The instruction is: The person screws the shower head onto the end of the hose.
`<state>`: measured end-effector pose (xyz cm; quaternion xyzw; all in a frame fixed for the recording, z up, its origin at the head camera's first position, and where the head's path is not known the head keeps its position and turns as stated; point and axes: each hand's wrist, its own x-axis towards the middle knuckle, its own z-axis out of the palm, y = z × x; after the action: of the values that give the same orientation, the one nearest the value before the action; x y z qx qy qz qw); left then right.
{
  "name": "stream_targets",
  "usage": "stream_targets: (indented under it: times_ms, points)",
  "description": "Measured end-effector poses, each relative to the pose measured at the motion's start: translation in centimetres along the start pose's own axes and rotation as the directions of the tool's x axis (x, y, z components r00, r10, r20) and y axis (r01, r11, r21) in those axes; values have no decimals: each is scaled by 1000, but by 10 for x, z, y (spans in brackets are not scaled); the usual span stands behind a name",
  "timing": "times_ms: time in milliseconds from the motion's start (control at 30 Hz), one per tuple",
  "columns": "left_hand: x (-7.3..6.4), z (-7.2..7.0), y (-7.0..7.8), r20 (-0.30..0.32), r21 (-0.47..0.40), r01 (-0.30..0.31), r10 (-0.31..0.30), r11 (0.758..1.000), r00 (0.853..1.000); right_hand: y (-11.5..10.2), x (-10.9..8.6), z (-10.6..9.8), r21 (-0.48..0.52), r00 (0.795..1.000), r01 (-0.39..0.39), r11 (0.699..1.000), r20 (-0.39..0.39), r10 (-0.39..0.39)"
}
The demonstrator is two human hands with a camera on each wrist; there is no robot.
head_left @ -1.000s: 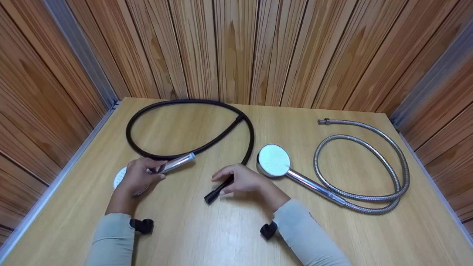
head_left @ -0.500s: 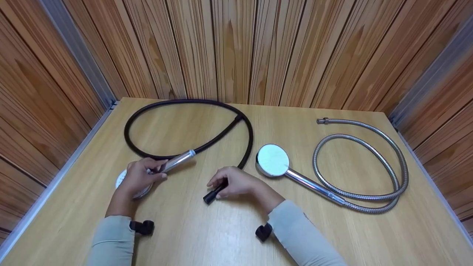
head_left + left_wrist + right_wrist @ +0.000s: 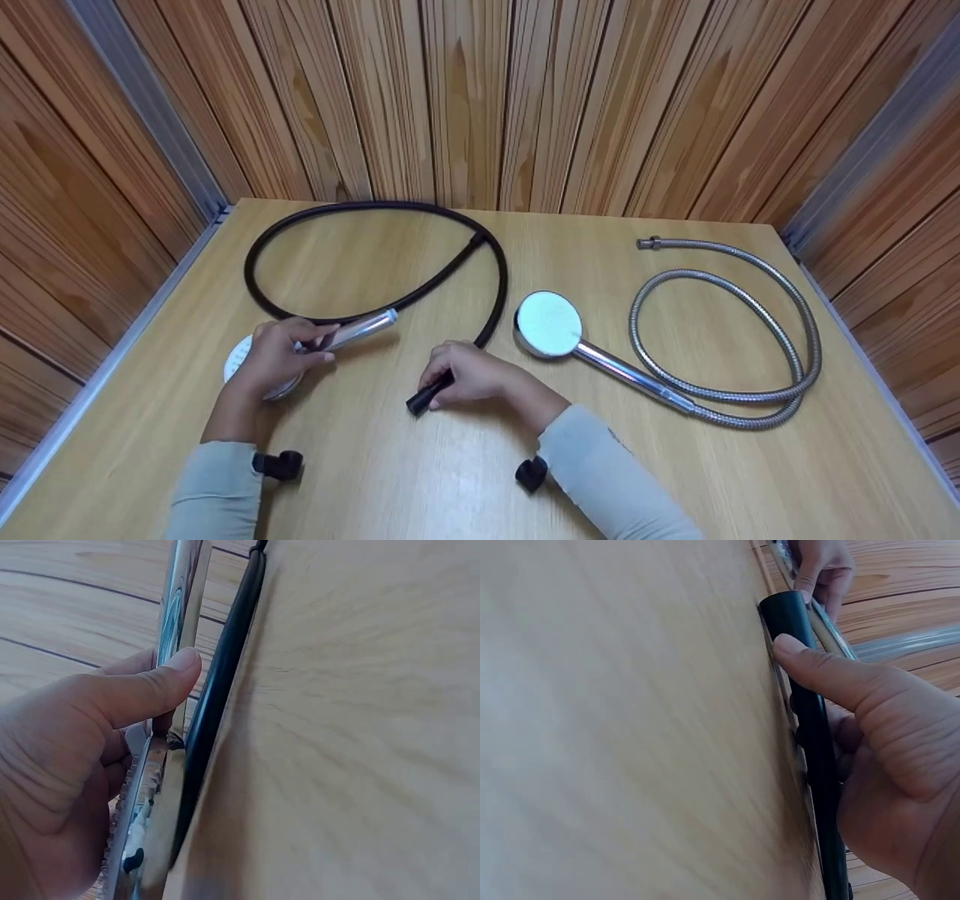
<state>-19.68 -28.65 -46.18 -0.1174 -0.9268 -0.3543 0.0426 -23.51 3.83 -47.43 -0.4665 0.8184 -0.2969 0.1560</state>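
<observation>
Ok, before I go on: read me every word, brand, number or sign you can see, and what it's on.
None can be read in any view.
Held shower head, lying shower head: no legible lettering.
Black shower hose, metal shower hose: none legible.
Right sleeve: dark mark, too small to identify.

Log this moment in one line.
left hand: holds round-headed silver hand shower | right hand: grips smooth black hose near end | shower and hose end: apart
</observation>
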Motion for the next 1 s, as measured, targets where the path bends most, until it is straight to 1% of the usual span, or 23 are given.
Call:
stream_targets:
  times_ms: [133, 200, 300, 400, 500, 600, 733, 833, 900, 1000]
  points:
    - [-1, -7, 4, 19, 24, -22, 22, 999, 1000, -3, -1, -2, 46, 1000, 15, 999, -22, -14]
    - [-2, -9, 5, 21, 44, -43, 42, 998, 999, -4, -2, -3, 67, 999, 5, 998, -33, -3]
    - [-3, -13, 8, 24, 74, -71, 69, 995, 997, -7, -4, -3, 81, 999, 1, 997, -51, 3]
    - [-5, -15, 11, 30, 79, -78, 76, 994, 997, -8, -6, -3, 83, 996, 26, 996, -91, -19]
    - [-6, -18, 16, 32, 82, -74, 71, 994, 997, -10, -7, -5, 73, 988, 58, 996, -144, -47]
    - [-6, -19, 19, 30, 101, -84, 81, 991, 996, -11, -7, -7, 44, 978, 95, 995, -193, -84]
    - [-6, -21, 25, 24, 115, -88, 86, 989, 996, -14, -5, -11, 15, 962, 138, 990, -239, -131]
    - [-6, -25, 29, 26, 112, -85, 82, 990, 996, -17, -5, -13, 26, 956, 139, 990, -265, -127]
    - [-7, -28, 32, 31, 122, -92, 89, 988, 996, -18, -4, -14, 37, 953, 129, 991, -281, -113]
    - [-8, -32, 36, 39, 132, -85, 80, 988, 996, -20, -4, -16, 33, 947, 106, 994, -307, -91]
